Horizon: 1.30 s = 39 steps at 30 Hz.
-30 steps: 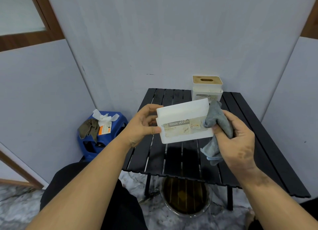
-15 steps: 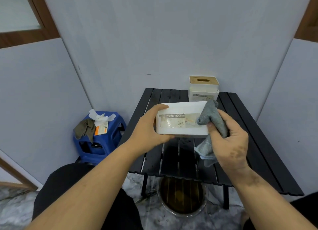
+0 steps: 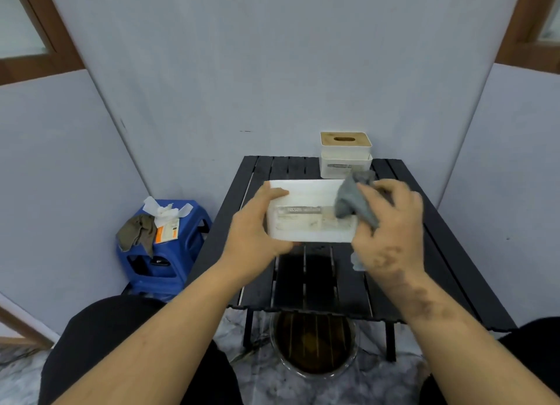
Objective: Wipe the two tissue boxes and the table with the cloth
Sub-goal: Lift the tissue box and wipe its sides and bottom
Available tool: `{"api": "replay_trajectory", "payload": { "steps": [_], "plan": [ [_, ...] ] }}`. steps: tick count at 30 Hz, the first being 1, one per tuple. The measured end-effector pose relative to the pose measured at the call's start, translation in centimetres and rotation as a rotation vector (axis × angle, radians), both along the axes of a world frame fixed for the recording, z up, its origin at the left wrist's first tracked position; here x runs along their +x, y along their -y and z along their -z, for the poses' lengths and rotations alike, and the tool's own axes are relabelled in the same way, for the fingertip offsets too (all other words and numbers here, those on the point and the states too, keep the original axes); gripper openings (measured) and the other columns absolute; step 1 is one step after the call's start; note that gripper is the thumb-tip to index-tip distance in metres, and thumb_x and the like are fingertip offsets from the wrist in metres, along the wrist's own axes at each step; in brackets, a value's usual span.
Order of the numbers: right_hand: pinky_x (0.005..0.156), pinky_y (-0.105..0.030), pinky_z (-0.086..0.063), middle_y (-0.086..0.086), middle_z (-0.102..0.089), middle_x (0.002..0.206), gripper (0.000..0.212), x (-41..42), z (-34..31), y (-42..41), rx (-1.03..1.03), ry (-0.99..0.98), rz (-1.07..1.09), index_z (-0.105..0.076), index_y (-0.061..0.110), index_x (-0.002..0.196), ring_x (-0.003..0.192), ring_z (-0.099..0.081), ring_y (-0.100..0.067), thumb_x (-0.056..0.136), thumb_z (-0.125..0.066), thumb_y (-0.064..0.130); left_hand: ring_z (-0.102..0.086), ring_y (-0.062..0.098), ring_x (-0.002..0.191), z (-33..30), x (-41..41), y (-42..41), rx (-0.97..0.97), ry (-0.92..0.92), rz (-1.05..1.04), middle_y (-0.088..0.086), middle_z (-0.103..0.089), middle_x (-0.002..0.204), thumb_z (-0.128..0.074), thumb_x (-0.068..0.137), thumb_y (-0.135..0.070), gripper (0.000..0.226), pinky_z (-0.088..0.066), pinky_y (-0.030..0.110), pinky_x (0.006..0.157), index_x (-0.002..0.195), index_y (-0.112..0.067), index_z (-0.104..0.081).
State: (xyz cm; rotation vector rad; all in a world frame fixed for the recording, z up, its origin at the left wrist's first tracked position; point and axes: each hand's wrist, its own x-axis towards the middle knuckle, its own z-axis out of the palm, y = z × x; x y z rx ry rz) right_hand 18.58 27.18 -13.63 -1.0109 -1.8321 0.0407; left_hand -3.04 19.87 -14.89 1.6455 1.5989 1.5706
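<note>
My left hand (image 3: 254, 235) grips the left end of a white tissue box (image 3: 306, 210), held above the black slatted table (image 3: 448, 253) with its labelled side facing me. My right hand (image 3: 391, 225) grips a grey cloth (image 3: 351, 198) and presses it against the box's right end. A tail of the cloth hangs below my right hand. A second white tissue box (image 3: 345, 153) with a wooden slotted lid stands at the table's far edge, just behind the held box.
A blue plastic stool (image 3: 163, 253) left of the table carries a brown rag, crumpled tissue and an orange packet. A round glass bowl (image 3: 315, 347) sits on the floor under the table's near edge. Grey walls close in behind and on both sides.
The held box has been tipped and lowered from a raised tilt to a more level pose. My right hand with the cloth has slid over the box's right end; motion blur shows there.
</note>
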Motion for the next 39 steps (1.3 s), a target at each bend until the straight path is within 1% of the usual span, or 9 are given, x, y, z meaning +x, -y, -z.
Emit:
{"api": "replay_trajectory", "payload": {
  "steps": [3,7,9,15,18,22,27,34,39],
  "plan": [
    [0.092,-0.014,-0.045,0.000,-0.058,0.118,0.031,1.3,0.0,-0.9,-0.257,-0.318,-0.258,-0.071,0.010,0.116,0.109,-0.058,-0.009,0.087,-0.068,0.000,-0.069,0.012,0.112,-0.3,-1.7,-0.1,0.011,0.173,-0.001,-0.007,-0.068,0.126,-0.094,0.062,0.006,0.082,-0.062,0.030,0.081,0.119,-0.040,-0.056],
    [0.097,-0.025,-0.051,-0.007,-0.063,0.123,0.033,0.6,1.1,-0.6,-0.414,-0.536,-0.476,-0.069,0.009,0.118,0.115,-0.062,-0.012,0.087,-0.068,-0.002,-0.068,0.015,0.118,-0.5,-2.5,-0.4,0.015,0.274,0.062,0.002,-0.068,0.129,-0.092,0.059,0.013,0.084,-0.060,0.027,0.082,0.120,-0.031,-0.054],
    [0.098,-0.024,-0.051,-0.006,-0.061,0.127,0.035,0.4,1.3,-0.6,-0.457,-0.586,-0.500,-0.068,0.010,0.120,0.117,-0.062,-0.011,0.086,-0.069,0.001,-0.066,0.020,0.123,-0.2,-3.1,-0.6,0.007,0.327,0.107,0.008,-0.066,0.132,-0.095,0.054,0.004,0.086,-0.060,0.029,0.086,0.122,-0.028,-0.054],
    [0.100,-0.026,-0.051,0.003,-0.061,0.122,0.035,0.4,0.4,-0.5,-0.413,-0.515,-0.463,-0.069,0.016,0.118,0.114,-0.060,-0.008,0.087,-0.068,-0.002,-0.062,0.021,0.126,0.6,-4.2,-1.0,-0.010,0.466,0.202,0.008,-0.065,0.134,-0.092,0.050,-0.003,0.086,-0.059,0.036,0.092,0.123,-0.032,-0.057],
    [0.105,-0.023,-0.043,0.013,-0.059,0.121,0.045,-0.3,-0.8,0.4,-0.250,-0.381,-0.387,-0.066,0.029,0.117,0.117,-0.054,-0.011,0.087,-0.066,-0.004,-0.062,0.023,0.126,1.0,-4.2,-1.0,-0.040,0.473,0.241,0.009,-0.066,0.132,-0.092,0.051,-0.003,0.084,-0.059,0.039,0.093,0.121,-0.033,-0.056],
    [0.107,-0.017,-0.036,0.012,-0.058,0.124,0.052,-1.4,-2.6,1.8,-0.048,-0.242,-0.476,-0.067,0.024,0.122,0.121,-0.047,-0.010,0.078,-0.061,-0.004,-0.063,0.021,0.123,1.1,-3.8,-1.0,-0.062,0.435,0.264,0.007,-0.069,0.128,-0.091,0.052,0.003,0.086,-0.060,0.037,0.090,0.120,-0.031,-0.052],
    [0.100,-0.023,-0.047,0.020,-0.057,0.113,0.040,1.1,-2.3,-1.2,-0.242,-0.454,-0.292,-0.066,0.032,0.115,0.113,-0.057,-0.012,0.089,-0.066,0.001,-0.060,0.026,0.131,0.8,-3.6,-0.6,-0.041,0.388,0.287,0.009,-0.059,0.144,-0.088,0.052,0.013,0.085,-0.060,0.040,0.091,0.115,-0.034,-0.057],
    [0.107,-0.022,-0.037,0.010,-0.058,0.126,0.047,-0.9,-2.6,0.9,-0.104,-0.286,-0.424,-0.067,0.024,0.124,0.121,-0.049,-0.012,0.083,-0.059,0.003,-0.060,0.025,0.131,1.1,-2.6,-0.7,-0.031,0.335,0.239,0.004,-0.060,0.143,-0.091,0.047,-0.001,0.080,-0.061,0.040,0.089,0.110,-0.040,-0.061],
    [0.099,-0.026,-0.050,0.006,-0.061,0.116,0.035,2.1,-0.9,-2.2,-0.331,-0.495,-0.298,-0.067,0.031,0.111,0.113,-0.060,-0.013,0.090,-0.065,0.002,-0.059,0.025,0.133,1.0,-2.5,-0.2,-0.046,0.264,0.254,0.000,-0.057,0.148,-0.091,0.050,0.000,0.080,-0.059,0.046,0.096,0.114,-0.038,-0.061]
  ]
}}
